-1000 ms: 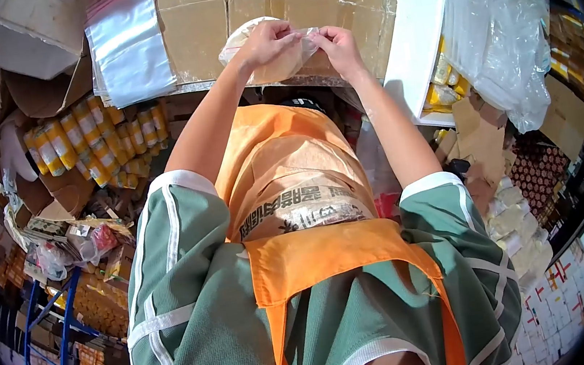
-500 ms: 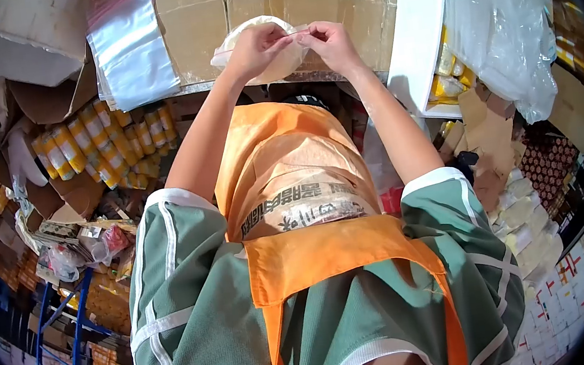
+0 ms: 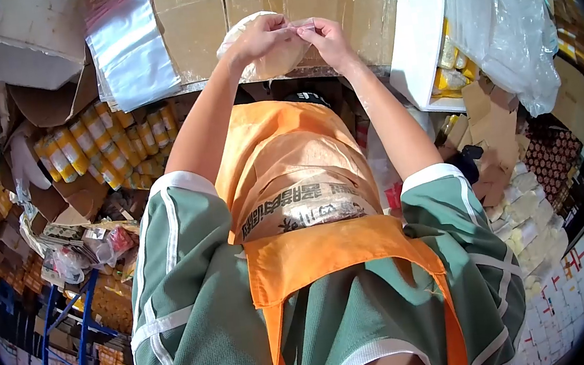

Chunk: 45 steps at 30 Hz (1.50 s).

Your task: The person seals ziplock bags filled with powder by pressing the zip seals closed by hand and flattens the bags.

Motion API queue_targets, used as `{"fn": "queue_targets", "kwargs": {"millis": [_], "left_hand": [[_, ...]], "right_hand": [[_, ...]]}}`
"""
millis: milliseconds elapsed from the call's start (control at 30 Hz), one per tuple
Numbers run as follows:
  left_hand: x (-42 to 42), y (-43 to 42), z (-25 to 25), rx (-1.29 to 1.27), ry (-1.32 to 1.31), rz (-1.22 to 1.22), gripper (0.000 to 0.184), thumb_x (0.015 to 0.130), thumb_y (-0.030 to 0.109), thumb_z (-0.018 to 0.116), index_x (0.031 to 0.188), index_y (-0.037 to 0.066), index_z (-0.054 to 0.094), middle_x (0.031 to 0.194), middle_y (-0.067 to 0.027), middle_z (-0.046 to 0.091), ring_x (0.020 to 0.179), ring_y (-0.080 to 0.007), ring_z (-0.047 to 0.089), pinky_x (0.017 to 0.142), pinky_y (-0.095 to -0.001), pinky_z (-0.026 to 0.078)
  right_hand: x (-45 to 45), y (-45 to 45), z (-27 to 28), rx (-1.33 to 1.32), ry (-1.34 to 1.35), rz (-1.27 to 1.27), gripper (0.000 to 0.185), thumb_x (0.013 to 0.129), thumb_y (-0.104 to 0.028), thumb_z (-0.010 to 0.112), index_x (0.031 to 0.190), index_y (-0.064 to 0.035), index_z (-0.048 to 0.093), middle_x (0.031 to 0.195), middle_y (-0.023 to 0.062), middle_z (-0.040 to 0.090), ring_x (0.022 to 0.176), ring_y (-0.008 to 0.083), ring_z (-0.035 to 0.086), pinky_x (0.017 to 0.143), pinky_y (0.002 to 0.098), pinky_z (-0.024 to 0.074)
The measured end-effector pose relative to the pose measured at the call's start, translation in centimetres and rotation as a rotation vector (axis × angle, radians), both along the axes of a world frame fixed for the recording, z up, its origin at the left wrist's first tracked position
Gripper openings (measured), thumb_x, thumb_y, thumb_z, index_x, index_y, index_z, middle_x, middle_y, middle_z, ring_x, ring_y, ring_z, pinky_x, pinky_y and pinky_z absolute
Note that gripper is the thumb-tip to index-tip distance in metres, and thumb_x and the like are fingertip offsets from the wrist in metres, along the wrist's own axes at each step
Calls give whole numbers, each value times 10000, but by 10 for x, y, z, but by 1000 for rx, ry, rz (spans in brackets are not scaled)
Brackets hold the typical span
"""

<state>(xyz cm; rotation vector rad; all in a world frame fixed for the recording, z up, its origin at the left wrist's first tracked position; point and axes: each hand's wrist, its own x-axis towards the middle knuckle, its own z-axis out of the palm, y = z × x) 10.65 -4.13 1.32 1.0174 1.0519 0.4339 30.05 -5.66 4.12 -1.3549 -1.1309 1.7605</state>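
A clear zip bag with pale, round contents rests at the near edge of the cardboard-covered table. My left hand pinches the bag's top edge, its fingers closed on the plastic. Close beside it, my right hand also pinches that edge between thumb and fingers. The fingertips of both hands nearly meet along the pinkish seal strip. What exactly is in the bag cannot be made out.
A stack of flat zip bags lies left on the cardboard. At right stands a white foam box with yellow packets, beside clear plastic bags. Yellow-and-white tubes are piled lower left, near a blue metal frame.
Both hands have risen slightly, and the left has come closer to the right along the bag's top edge. The bag has turned a little and shifted right.
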Motion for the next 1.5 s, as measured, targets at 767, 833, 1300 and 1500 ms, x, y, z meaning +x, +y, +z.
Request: {"fn": "queue_targets", "kwargs": {"millis": [767,833,1300,1500], "left_hand": [[-14,8,7,17,-28,-92,175,918,199,661,922,25,635,897,28,611,840,-48,544,759,-224,447],[-14,11,0,-10,-65,-98,172,917,205,658,918,34,636,884,34,605,833,-45,537,758,-224,442],[-15,7,4,-15,-161,-86,173,928,211,650,894,42,632,828,60,576,752,-32,497,680,-225,419],[-16,9,8,42,-41,-203,171,931,197,645,911,29,620,815,45,577,752,-47,496,680,-240,428]], "right_hand": [[-1,1,-25,-77,28,-5,163,900,-177,658,912,-25,717,856,7,687,838,76,591,798,251,456],[-1,4,-18,-32,28,3,148,893,-161,667,907,-23,719,864,13,694,844,77,593,810,252,458],[3,8,-13,-24,-62,92,193,879,-173,697,761,-29,648,727,-51,593,734,36,516,681,229,427],[4,20,0,56,-161,413,257,888,-205,718,730,-45,593,692,-63,542,709,41,464,652,240,400]]}}
